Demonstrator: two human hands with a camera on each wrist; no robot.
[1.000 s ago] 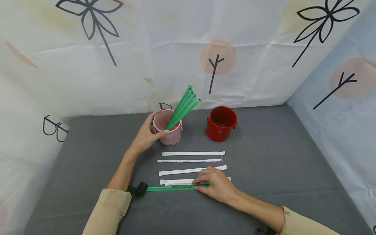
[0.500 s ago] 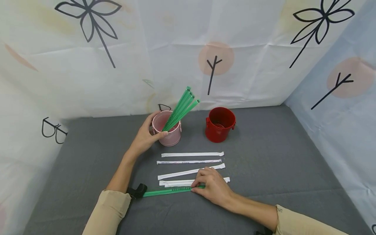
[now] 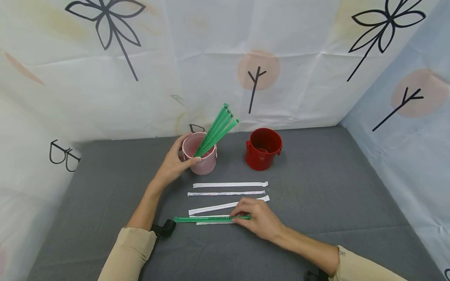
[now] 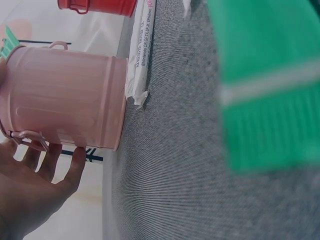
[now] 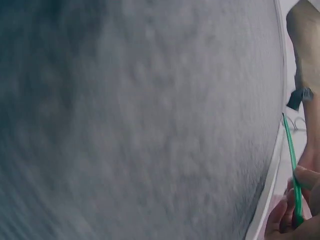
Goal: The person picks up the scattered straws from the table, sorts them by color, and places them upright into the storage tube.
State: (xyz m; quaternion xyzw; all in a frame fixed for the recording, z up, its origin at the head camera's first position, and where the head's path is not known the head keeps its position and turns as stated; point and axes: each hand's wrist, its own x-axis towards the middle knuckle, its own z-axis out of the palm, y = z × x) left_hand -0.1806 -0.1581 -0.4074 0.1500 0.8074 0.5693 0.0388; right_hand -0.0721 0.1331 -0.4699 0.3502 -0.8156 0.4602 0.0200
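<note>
My left hand (image 3: pixel 174 160) holds the side of a small pink bucket (image 3: pixel 205 168), thumb near the front rim. Several green-wrapped straws (image 3: pixel 218 128) lean out of that bucket to the right. In the left wrist view, my fingers lie along the lower side of the pink bucket (image 4: pixel 65 97). My right hand (image 3: pixel 260 220) pinches one green-wrapped straw (image 3: pixel 197 219) near its right end. It lies level across the nearest white-wrapped straws and partly hides them. The right wrist view catches the green straw (image 5: pixel 291 145) between thumb and fingers.
Several white-wrapped straws (image 3: pixel 228 185) lie in roughly parallel rows between the hands and the buckets. A red bucket (image 3: pixel 261 159) stands right of the pink one. Behind the grey tabletop (image 3: pixel 327 183) hangs a printed white cloth (image 3: pixel 207 74).
The green straw in my right hand first slants and shifts slightly toward me, then moves away over the nearest white straws and levels out. My left hand stays on the pink bucket.
</note>
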